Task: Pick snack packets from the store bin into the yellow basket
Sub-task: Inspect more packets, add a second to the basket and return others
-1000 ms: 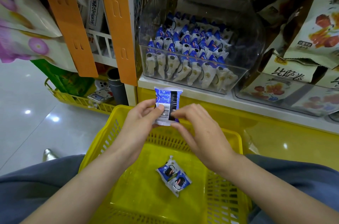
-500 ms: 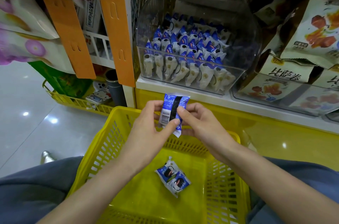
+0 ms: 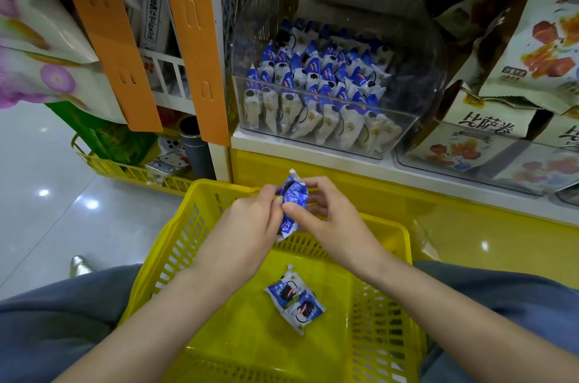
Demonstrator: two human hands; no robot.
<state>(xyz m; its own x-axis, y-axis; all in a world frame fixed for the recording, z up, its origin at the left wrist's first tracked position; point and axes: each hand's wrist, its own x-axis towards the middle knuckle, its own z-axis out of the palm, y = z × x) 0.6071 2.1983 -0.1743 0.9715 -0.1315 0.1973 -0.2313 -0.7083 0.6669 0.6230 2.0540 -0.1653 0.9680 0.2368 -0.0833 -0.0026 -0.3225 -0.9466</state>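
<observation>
Packet (image 3: 291,204) drops lower, from shelf level to just over the yellow basket (image 3: 175,244) far rim, twisted edge-on, left hand (image 3: 247,226) and right hand (image 3: 329,219) both pinching it. Two packets (image 3: 296,299) already lie inside; store bin (image 3: 416,78) behind is full. Release looks next.

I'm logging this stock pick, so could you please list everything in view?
yellow basket: one, yellow, below the shelf
held packet: one, blue-white, above the basket's far rim
loose packets: two, blue-white, on the basket floor
clear bin: one, transparent, on the shelf
bin packets: many, blue-white, inside the bin
orange strips: two, orange, left of the bin
left hand: one, pinching held packet
right hand: one, pinching held packet
</observation>
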